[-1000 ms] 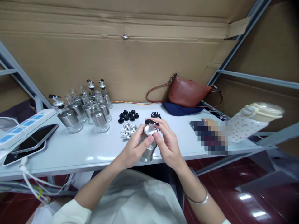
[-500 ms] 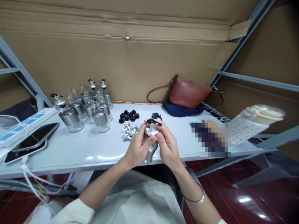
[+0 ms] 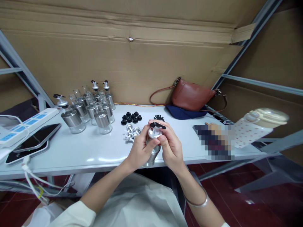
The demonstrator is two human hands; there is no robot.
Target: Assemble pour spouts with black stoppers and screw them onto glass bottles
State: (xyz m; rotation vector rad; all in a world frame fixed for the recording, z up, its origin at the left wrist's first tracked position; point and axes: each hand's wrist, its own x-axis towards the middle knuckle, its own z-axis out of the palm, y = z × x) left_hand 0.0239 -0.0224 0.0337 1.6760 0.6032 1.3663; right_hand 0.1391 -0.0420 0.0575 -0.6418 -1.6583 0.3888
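Head cam, & it's 2 hands on 1 job: left hand (image 3: 140,148) and right hand (image 3: 172,147) are together, clamped round a bottle (image 3: 155,155) at the middle of the table's (image 3: 104,153) front edge. Can't tell if its base rests there or hangs just clear. Thumbs sit by the silver cap (image 3: 153,133), fingers curl round the far side, prob. so the neck can't slip or twist. Black lever (image 3: 158,125) lies across the top.

Just past the left hand, silver spout pcs (image 3: 131,134), shiny & flanged, lie in a loose heap; behind them, black stoppers (image 3: 131,118), matte, squat & ringed. Slim black levers (image 3: 159,118) lie beyond the right hand. Sorted by type & within reach, prob. for quick picking!

Toward the table's back left, the bottle cluster (image 3: 102,120): clear glass, brushed-steel sleeves, 3 w/ spouts on, prob. grouped to free elbow room. Back edge, right of centre: smooth brown leather bag (image 3: 192,95) on a navy cloth cap (image 3: 186,113). Right end: dotted tumbler (image 3: 249,130), glossy cream lid.
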